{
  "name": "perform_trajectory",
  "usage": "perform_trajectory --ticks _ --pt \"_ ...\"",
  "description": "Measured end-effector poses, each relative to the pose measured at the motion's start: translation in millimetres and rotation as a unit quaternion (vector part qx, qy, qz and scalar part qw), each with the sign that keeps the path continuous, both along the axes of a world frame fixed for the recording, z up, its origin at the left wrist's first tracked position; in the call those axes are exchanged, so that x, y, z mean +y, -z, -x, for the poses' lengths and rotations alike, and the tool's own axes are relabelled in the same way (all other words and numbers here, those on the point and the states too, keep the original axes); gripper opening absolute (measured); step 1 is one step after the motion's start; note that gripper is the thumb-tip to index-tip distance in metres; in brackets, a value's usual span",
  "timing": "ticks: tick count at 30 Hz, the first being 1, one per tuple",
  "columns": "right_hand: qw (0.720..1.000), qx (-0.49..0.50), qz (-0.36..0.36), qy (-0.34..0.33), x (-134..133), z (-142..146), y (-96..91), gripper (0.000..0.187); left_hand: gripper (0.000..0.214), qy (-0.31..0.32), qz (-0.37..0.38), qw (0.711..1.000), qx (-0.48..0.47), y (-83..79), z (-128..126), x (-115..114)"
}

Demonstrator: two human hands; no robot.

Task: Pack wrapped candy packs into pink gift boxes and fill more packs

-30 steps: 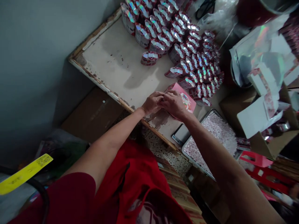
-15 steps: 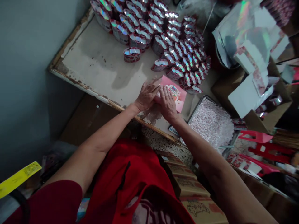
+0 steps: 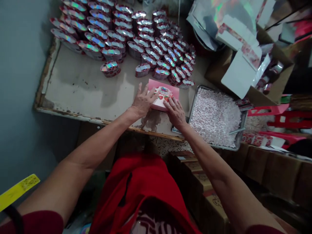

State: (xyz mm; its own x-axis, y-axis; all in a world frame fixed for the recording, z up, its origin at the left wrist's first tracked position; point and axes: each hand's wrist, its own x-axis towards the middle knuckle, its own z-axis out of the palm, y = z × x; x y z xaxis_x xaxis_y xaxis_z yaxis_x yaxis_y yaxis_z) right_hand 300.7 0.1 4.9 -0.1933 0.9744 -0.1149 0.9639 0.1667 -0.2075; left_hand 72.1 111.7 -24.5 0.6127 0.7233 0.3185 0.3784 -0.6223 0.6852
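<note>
A pink carton (image 3: 158, 102) with strawberries and a printed logo on its face lies near the front edge of the table, a pink panel sticking out at its far side. My left hand (image 3: 143, 101) is open, with spread fingers resting across the carton's left end. At its right end, the outstretched fingers of my right hand (image 3: 176, 112) touch the printed face near the front corner. Whether either thumb presses on a side cannot be made out. Beyond the carton stand rows of shiny-topped oval packs (image 3: 142, 69) with red patterned rims.
On the right, a metal tray (image 3: 198, 94) holds small whitish-pink pieces and a thin rod (image 3: 236, 130). Behind it stands an open cardboard box (image 3: 284, 73) with packaging. Red plastic stools (image 3: 290, 120) are at far right, cardboard boxes (image 3: 214, 201) below. A grey wall (image 3: 21, 65) borders the left.
My hands have spread apart from close together to opposite ends of the carton, uncovering more of its printed face. The view has turned, so the table sits further left.
</note>
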Motion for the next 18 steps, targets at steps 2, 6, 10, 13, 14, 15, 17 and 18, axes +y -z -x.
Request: perform_trajectory --ticks 2,6,10,13,14,15,17,18 --pt "1.000 0.002 -0.007 0.000 -1 -1 3.1 0.063 0.059 0.003 0.007 1.000 0.019 0.2 3 1" --pt "1.000 0.023 -0.011 -0.010 -2 -10 7.0 0.067 0.064 0.017 0.013 0.997 0.071 -1.9 7 -1" --pt "0.997 0.058 0.005 -0.040 2 -23 7.9 0.070 0.063 0.009 0.012 0.990 0.142 -3.7 6 -11" --pt "0.996 0.076 0.018 -0.049 6 -29 11.6 0.070 0.063 -0.016 0.012 0.981 0.191 -4.7 3 -19" --pt "0.995 0.078 0.018 -0.054 6 -30 13.8 0.071 0.064 -0.018 0.010 0.979 0.202 -5.2 1 -22" --pt "0.995 0.079 0.017 -0.060 4 -30 16.2 0.071 0.064 -0.017 0.010 0.978 0.209 -5.8 -1 -25" --pt "0.995 0.079 0.011 -0.058 -1 -28 20.9 0.070 0.063 -0.016 0.015 0.976 0.216 -6.6 -6 -31" --pt "0.996 0.077 0.010 -0.047 -6 -26 22.7 0.067 0.063 -0.024 0.021 0.975 0.219 -6.6 -8 -33"
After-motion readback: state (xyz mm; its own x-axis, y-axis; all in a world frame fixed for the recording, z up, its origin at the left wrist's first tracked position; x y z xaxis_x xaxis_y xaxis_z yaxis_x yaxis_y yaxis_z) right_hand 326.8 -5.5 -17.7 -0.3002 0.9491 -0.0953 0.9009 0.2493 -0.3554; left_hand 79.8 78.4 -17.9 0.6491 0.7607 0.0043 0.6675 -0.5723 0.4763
